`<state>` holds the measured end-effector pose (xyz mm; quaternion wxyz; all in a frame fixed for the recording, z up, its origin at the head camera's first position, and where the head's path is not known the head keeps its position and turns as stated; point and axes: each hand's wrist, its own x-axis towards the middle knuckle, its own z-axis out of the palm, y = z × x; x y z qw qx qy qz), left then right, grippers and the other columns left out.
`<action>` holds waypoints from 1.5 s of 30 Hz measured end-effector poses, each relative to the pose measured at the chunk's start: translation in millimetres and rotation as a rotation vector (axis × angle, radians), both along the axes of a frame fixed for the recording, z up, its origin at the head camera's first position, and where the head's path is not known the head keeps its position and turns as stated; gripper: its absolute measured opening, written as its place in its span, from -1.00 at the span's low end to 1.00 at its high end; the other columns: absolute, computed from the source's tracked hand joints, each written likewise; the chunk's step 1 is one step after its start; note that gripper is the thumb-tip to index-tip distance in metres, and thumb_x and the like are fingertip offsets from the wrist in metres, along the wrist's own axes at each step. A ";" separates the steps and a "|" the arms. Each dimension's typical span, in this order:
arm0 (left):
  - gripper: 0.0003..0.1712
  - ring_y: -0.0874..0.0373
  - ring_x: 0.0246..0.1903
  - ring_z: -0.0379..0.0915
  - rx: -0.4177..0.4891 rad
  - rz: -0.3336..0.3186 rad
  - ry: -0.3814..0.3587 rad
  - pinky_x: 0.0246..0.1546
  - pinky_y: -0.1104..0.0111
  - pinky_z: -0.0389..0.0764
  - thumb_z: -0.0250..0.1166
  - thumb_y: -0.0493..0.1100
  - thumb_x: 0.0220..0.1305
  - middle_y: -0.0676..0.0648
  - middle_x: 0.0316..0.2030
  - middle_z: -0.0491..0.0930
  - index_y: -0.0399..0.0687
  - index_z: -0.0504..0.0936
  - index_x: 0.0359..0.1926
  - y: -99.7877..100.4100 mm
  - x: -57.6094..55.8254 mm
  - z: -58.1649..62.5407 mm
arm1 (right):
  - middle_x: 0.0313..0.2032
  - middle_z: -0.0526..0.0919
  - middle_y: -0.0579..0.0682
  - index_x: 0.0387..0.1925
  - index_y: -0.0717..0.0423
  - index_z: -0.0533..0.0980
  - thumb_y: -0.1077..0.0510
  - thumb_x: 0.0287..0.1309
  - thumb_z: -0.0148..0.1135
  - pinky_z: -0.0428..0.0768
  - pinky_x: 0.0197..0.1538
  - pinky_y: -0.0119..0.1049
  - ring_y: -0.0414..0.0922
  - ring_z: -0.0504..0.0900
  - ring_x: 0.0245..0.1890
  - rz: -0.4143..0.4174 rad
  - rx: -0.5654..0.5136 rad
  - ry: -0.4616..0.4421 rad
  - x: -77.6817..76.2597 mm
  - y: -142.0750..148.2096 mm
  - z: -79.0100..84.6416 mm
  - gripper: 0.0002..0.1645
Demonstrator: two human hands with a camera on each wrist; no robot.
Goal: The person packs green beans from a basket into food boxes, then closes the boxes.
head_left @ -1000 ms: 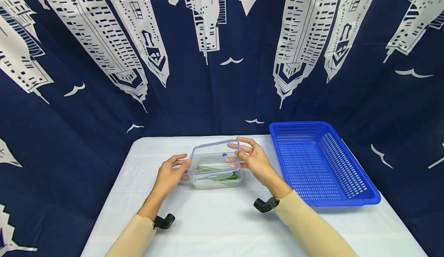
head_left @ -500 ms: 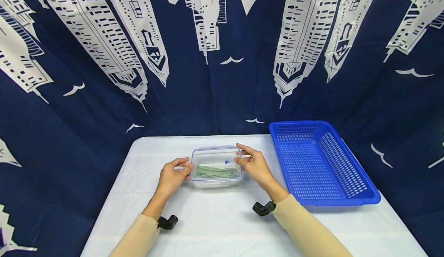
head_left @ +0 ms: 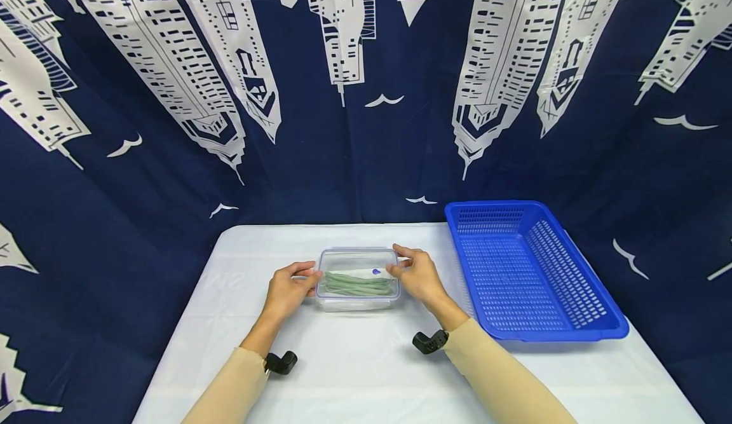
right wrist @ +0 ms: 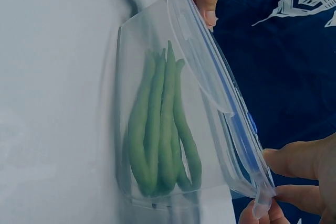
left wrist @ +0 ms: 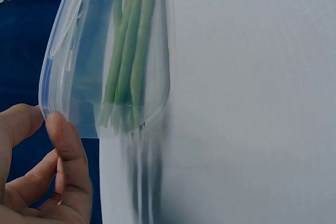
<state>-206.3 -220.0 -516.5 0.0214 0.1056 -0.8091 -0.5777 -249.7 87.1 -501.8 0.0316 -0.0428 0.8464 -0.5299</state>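
Note:
A clear plastic food container (head_left: 354, 305) stands on the table with several green beans (left wrist: 128, 51) inside. Its transparent lid (head_left: 353, 259), edged in pale blue with a small blue knob (head_left: 375, 271), lies over the top. At the left edge, my left hand (head_left: 287, 290) pinches the lid's rim between thumb and fingers. My right hand (head_left: 420, 276) pinches the rim at the opposite edge, near a side flap (right wrist: 262, 203). In the right wrist view the long front flap (right wrist: 199, 61) hangs outward, unlatched. Whether the lid is pressed fully down is unclear.
A blue perforated plastic basket (head_left: 470, 284) rests on the right of the white-covered table (head_left: 354, 373). Behind the table hangs a dark blue cloth (head_left: 354, 163) with white building prints. A black wrist camera (head_left: 430, 342) sits on each wrist.
The lid, tilted and raised above the container a second ago, has come down flat over it. Both hands have lowered with it and still grip its sides.

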 end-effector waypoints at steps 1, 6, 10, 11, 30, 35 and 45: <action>-0.50 0.30 -0.27 0.82 0.000 0.002 -0.007 -0.23 0.48 0.84 0.58 -0.13 0.56 -0.29 0.19 0.79 -0.20 0.80 0.40 -0.3 0.2 -0.2 | 0.44 0.66 0.36 0.62 0.21 0.58 0.22 0.52 0.54 0.60 -0.15 -0.45 0.05 0.70 0.12 0.001 0.003 -0.003 -0.6 -0.5 -0.6 -0.27; -0.49 0.29 -0.28 0.78 0.021 0.002 -0.026 -0.20 0.48 0.85 0.57 -0.11 0.59 -0.29 0.21 0.76 -0.20 0.79 0.42 -1.5 0.9 -1.5 | 0.46 0.65 0.34 0.63 0.20 0.57 0.22 0.54 0.53 0.61 -0.11 -0.44 0.07 0.71 0.16 0.003 -0.002 -0.017 -1.0 -1.4 -3.0 -0.27; -0.49 0.28 -0.27 0.77 0.054 -0.007 -0.021 -0.19 0.46 0.87 0.57 -0.13 0.58 -0.29 0.20 0.74 -0.22 0.78 0.42 -1.5 1.0 -1.4 | 0.49 0.63 0.36 0.62 0.20 0.58 0.22 0.54 0.53 0.62 -0.10 -0.44 0.08 0.73 0.18 -0.001 -0.006 -0.013 -0.6 -1.2 -3.5 -0.28; -0.49 0.28 -0.27 0.77 0.062 -0.008 -0.019 -0.20 0.46 0.87 0.57 -0.14 0.58 -0.29 0.19 0.73 -0.22 0.78 0.42 -1.6 1.0 -1.3 | 0.50 0.63 0.36 0.63 0.19 0.58 0.22 0.54 0.53 0.63 -0.10 -0.44 0.08 0.74 0.18 -0.002 -0.009 -0.013 -0.5 -1.2 -3.5 -0.28; -0.49 0.22 -0.24 0.72 0.173 -0.053 -0.063 -0.20 0.44 0.87 0.54 -0.22 0.60 -0.22 0.11 0.71 -0.32 0.69 0.43 -4.6 0.1 2.2 | 0.10 0.77 0.25 0.55 0.21 0.63 0.09 0.57 0.54 0.65 -0.19 -0.37 -0.12 0.69 -0.23 -0.019 0.003 -0.050 -1.6 1.3 -5.7 -0.35; -0.44 0.20 -0.27 0.70 0.216 -0.096 -0.117 -0.25 0.43 0.83 0.50 -0.18 0.65 -0.17 -0.05 0.80 -0.31 0.60 0.49 -7.2 0.5 3.8 | -0.16 0.70 0.10 0.37 0.40 0.64 0.07 0.63 0.50 0.76 -0.24 -0.29 -0.17 0.65 -0.37 -0.011 -0.081 -0.149 -1.6 3.0 -6.6 -0.44; -0.36 0.15 -0.16 0.69 0.269 -0.173 -0.219 -0.13 0.43 0.83 0.49 -0.14 0.67 -0.15 0.00 0.76 -0.38 0.52 0.53 -14.7 1.8 1.2 | -0.25 0.68 0.03 0.09 0.35 0.60 0.02 0.67 0.47 0.70 -0.30 -0.30 -0.18 0.62 -0.42 -0.010 -0.129 -0.278 -0.7 3.3 -3.8 -0.58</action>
